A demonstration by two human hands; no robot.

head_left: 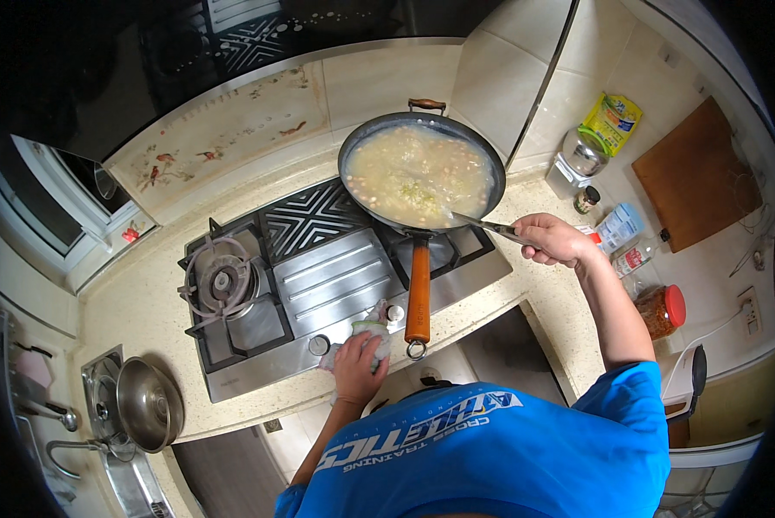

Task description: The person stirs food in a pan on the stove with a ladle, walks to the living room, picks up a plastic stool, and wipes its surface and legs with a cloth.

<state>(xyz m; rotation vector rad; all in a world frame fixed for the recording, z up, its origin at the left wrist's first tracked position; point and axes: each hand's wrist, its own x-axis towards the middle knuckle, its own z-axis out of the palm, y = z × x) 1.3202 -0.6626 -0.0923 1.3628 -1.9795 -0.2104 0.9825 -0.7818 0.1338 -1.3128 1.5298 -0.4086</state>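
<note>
A wok (495, 169) with a wooden handle (418, 291) sits over the right burner. It holds a cloudy broth (426, 162) with pale beans or nuts and a patch of greenish bits. My right hand (552, 239) grips the handle of a metal utensil (491, 226), whose far end is hidden in the broth near the wok's right front. My left hand (360, 366) rests on a crumpled grey cloth (380, 333) at the front edge of the gas stove (258, 366), between two control knobs. Its fingers are bent over the cloth.
An unused burner (221, 280) is on the left. A metal bowl (148, 405) stands by the sink (132, 482). Along the right wall are a small jar (586, 199), a bottle (635, 257), a red-lidded jar (662, 311) and a wooden cutting board (698, 175).
</note>
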